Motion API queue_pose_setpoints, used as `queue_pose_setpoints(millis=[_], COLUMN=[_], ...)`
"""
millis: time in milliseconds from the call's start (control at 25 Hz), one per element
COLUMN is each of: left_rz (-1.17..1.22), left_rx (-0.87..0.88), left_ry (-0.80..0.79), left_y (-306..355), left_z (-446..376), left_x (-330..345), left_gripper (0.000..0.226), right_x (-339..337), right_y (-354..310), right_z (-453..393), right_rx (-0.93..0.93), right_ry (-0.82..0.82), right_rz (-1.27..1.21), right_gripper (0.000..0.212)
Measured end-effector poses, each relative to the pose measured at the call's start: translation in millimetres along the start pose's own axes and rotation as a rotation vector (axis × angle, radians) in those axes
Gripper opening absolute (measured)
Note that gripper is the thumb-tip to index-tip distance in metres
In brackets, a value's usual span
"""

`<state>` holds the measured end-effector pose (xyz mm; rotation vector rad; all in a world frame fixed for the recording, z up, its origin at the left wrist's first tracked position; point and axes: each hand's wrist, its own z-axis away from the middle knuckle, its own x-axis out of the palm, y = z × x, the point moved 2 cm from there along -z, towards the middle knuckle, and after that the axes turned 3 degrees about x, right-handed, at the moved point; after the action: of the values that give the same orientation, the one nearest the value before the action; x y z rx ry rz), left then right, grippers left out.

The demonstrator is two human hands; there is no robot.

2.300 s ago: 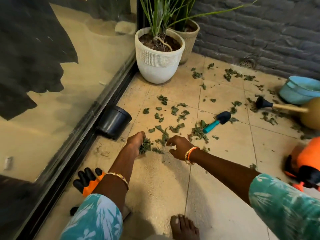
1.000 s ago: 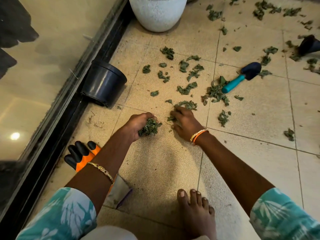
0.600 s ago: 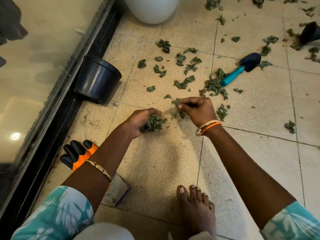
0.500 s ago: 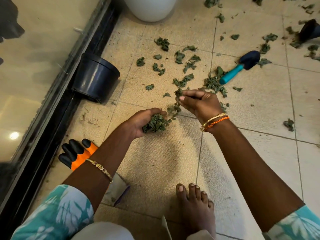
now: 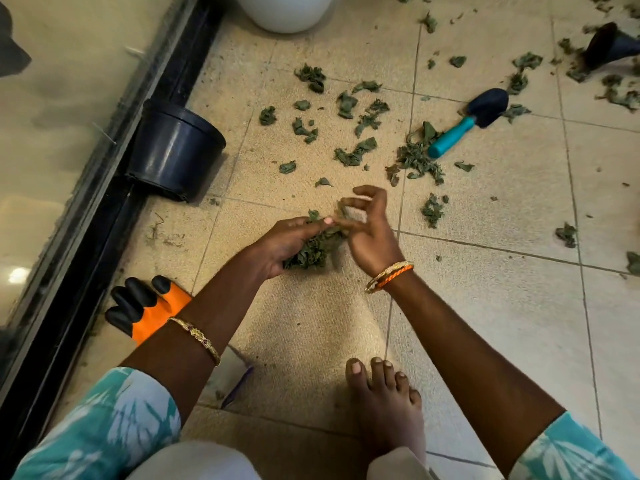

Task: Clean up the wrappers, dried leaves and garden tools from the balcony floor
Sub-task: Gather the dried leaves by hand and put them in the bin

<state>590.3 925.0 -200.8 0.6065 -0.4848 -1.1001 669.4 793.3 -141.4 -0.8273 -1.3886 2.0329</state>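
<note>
My left hand [image 5: 284,242] grips a bunch of dried leaves [image 5: 311,251] just above the tiled floor. Beside it, my right hand [image 5: 372,237] is blurred, its fingers loosely curled at the top of that bunch. More dried leaves [image 5: 356,154] lie scattered over the tiles beyond my hands. A small trowel [image 5: 464,124] with a teal handle and black blade lies at the upper right. A second black tool head [image 5: 609,46] shows at the top right edge. An orange and black garden glove [image 5: 152,306] lies left of my left forearm, and a pale wrapper [image 5: 232,379] peeks out under that arm.
An empty black plastic pot [image 5: 173,147] lies tipped against the black sliding-door track [image 5: 104,202] on the left. A white planter [image 5: 284,12] stands at the top edge. My bare foot [image 5: 384,403] is planted just below my hands.
My right hand picked leaves off the floor, lifted them and brought them to the bunch in my left hand. That bunch has grown. The view has tilted down and closer.
</note>
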Motion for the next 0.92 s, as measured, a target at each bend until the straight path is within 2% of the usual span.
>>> queue_pose_setpoints(millis=[40, 120, 200, 320, 400, 440, 520, 600, 680, 800, 840, 920], left_rz=[0.019, 0.079, 0.133, 0.122, 0.106, 0.102, 0.072, 0.040, 0.070, 0.061, 0.052, 0.064], left_rx=[0.018, 0.040, 0.042, 0.046, 0.047, 0.051, 0.075, 0.092, 0.113, 0.081, 0.081, 0.092], left_ry=[0.034, 0.101, 0.152, 0.256, 0.286, 0.295, 0.318, 0.321, 0.275, 0.194, 0.171, 0.158], left_y=[4, 11, 13, 11, 8, 8, 8, 7, 8, 9, 12, 17], left_z=[5, 14, 17, 19, 19, 20, 20, 20, 22, 24, 29, 30], left_x=[-1, -6, -12, -22, -28, -30, -32, -32, -31, -29, -24, -18], left_gripper=[0.076, 0.030, 0.016, 0.026, 0.027, 0.025, 0.023, 0.037, 0.055, 0.085, 0.078, 0.046], right_x=[-9, -27, -34, -19, 2, 13, 27, 30, 27, 27, 30, 38], right_y=[3, 10, 19, 25, 29, 32, 36, 36, 30, 14, 8, -3], right_z=[-8, -27, -41, -43, -32, -27, -22, -21, -23, -23, -22, -19], right_rx=[0.021, 0.032, 0.055, 0.033, -0.010, -0.064, -0.182, -0.231, -0.216, -0.091, -0.086, -0.111], right_ry=[0.071, 0.130, 0.052, -0.127, -0.195, -0.184, -0.077, 0.002, 0.034, 0.026, 0.033, 0.038], right_rz=[0.003, 0.207, 0.433, 0.714, 0.795, 0.812, 0.783, 0.713, 0.660, 0.532, 0.510, 0.515], right_gripper=[0.047, 0.042, 0.041, 0.059, 0.070, 0.065, 0.038, 0.020, 0.018, 0.018, 0.018, 0.025])
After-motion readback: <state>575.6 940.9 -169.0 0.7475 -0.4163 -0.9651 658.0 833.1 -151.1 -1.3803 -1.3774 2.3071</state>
